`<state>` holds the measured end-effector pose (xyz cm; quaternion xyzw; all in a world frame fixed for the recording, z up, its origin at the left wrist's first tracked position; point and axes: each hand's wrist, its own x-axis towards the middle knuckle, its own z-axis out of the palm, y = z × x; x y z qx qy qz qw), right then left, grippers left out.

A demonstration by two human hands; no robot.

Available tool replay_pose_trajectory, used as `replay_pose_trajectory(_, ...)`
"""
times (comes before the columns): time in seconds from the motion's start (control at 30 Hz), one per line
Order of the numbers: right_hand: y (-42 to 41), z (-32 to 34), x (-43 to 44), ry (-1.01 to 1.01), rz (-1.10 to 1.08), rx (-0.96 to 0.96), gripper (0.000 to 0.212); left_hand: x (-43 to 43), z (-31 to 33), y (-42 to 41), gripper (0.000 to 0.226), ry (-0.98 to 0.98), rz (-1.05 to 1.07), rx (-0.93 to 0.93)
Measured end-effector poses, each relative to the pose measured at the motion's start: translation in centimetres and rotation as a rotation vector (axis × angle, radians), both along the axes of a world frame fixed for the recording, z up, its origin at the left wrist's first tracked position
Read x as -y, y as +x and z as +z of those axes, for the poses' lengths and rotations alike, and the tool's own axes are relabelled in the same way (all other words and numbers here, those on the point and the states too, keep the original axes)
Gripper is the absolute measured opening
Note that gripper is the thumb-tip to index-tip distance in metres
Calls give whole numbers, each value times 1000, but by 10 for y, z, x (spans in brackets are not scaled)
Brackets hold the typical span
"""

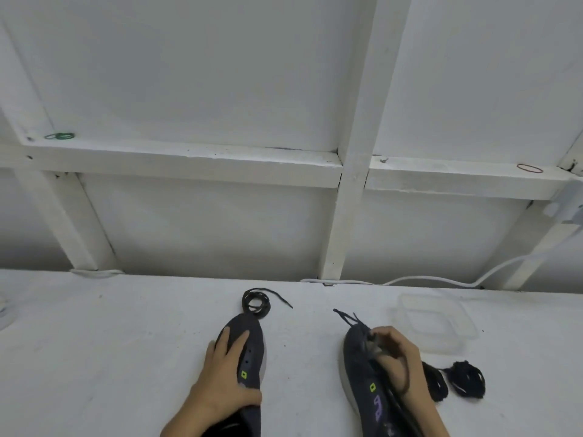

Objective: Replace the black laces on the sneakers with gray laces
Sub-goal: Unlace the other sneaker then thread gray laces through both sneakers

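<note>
Two dark grey sneakers lie on the white table. My left hand (222, 373) grips the left sneaker (252, 351) from its left side, thumb curled round its edge; its eyelets look bare. My right hand (396, 361) rests on the right sneaker (359, 370) and pinches a black lace (347, 316) near the toe end; the lace's loose ends stick out beyond the toe. A coiled black lace (256, 301) lies just past the left sneaker's toe. Two dark bundled laces (454, 381) sit to the right of my right hand.
A clear plastic container (435, 320) stands at the back right of the table. A white cable (441, 279) runs along the table's far edge. White framed wall panels rise behind, with rubber bands (60, 136) on the ledge.
</note>
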<state>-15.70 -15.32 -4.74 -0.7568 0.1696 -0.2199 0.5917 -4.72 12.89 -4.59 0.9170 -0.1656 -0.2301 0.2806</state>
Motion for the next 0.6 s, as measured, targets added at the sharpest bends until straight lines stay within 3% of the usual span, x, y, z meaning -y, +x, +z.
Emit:
replay_pose_trajectory(0.3, 10, -6, -50, 48, -12, 20, 15, -1, 11, 1, 106, -11, 44, -65)
replay_pose_trajectory(0.43, 8, -10, -66, 82, -23, 27, 25, -14, 19, 7, 106, 22, 37, -78)
replay_pose_trajectory(0.6, 9, -17, -70, 116, -82, 11, 9, -26, 29, 11, 103, 54, 35, -84)
